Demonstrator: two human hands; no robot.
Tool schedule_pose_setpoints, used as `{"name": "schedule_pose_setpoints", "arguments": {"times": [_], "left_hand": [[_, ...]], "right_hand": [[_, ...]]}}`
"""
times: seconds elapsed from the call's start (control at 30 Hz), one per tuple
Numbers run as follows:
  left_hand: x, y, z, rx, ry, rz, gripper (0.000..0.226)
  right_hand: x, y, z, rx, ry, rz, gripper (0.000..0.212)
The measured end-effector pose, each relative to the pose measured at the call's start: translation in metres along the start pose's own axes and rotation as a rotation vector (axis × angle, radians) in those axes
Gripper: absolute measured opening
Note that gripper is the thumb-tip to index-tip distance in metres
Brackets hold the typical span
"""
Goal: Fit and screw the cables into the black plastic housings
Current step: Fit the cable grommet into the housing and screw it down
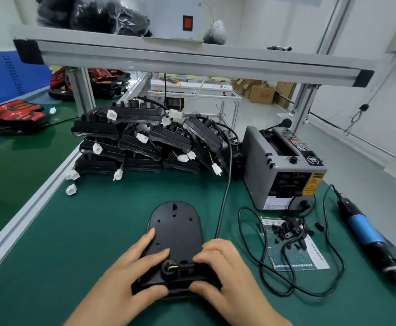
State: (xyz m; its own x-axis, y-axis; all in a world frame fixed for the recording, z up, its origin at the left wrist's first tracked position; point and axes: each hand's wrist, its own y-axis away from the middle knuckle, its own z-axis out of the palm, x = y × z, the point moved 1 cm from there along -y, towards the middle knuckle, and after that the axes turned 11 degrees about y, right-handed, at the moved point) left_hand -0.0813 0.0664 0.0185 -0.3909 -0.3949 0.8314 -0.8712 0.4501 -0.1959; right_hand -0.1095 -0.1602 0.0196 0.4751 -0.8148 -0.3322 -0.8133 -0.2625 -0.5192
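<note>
While the black housing (177,231) is lying on the green mat (98,231) in the head view, the left hand (143,267) and right hand (225,267) are both gripping its near end, fingers curled, seating the cable (175,269). Letting go for the far-off electric screwdriver (366,234) is probably risking it popping out.

Covered, cropped, too small

The left hand (131,271) and right hand (225,269) cover the near end of the black housing (175,231), so how the cable (173,267) seats there cannot be told. The electric screwdriver (366,234) loses its bit at the right edge. The heap of small black parts (288,228) is too fine to sort; the labels on the tape dispenser (258,165) are unreadable.
</note>
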Motion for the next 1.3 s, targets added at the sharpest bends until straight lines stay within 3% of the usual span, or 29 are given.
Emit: {"name": "schedule_pose_setpoints", "arguments": {"times": [0.23, 0.5, 0.6, 0.67, 0.73, 0.83, 0.93, 1.0, 1.1, 1.3], "left_hand": [[0.006, 0.000, 0.005, 0.041, -0.034, 0.023, 0.069], [-0.002, 0.008, 0.013, 0.088, 0.063, 0.081, 0.059], [-0.006, 0.008, 0.014, 0.093, 0.060, 0.082, 0.056], [-0.006, 0.008, 0.014, 0.101, 0.052, 0.076, 0.058], [-0.005, 0.007, 0.014, 0.109, 0.051, 0.074, 0.058], [-0.002, 0.006, 0.015, 0.111, 0.067, 0.077, 0.057], [0.000, 0.006, 0.014, 0.106, 0.075, 0.063, 0.057], [0.001, 0.006, 0.014, 0.104, 0.075, 0.049, 0.057], [0.002, 0.006, 0.013, 0.095, 0.071, 0.023, 0.058], [0.006, 0.003, 0.001, 0.008, 0.071, -0.023, 0.061]], "right_hand": [[0.003, 0.004, -0.003, -0.033, -0.069, 0.046, 0.037], [-0.002, 0.007, -0.006, -0.096, -0.099, 0.052, 0.045], [0.001, 0.009, -0.018, 0.019, -0.063, 0.064, 0.038], [0.018, 0.011, -0.036, 0.153, 0.023, 0.169, 0.022], [0.047, 0.012, -0.063, 0.190, 0.174, 0.396, 0.012], [0.100, 0.017, -0.101, -0.080, 0.511, 0.749, 0.015], [0.131, 0.022, -0.111, -0.273, 0.577, 0.880, 0.008], [0.138, 0.023, -0.107, -0.289, 0.542, 0.934, 0.001], [0.144, 0.023, -0.098, -0.285, 0.532, 0.981, 0.012], [0.147, 0.022, -0.096, -0.307, 0.554, 0.979, 0.003]]}}
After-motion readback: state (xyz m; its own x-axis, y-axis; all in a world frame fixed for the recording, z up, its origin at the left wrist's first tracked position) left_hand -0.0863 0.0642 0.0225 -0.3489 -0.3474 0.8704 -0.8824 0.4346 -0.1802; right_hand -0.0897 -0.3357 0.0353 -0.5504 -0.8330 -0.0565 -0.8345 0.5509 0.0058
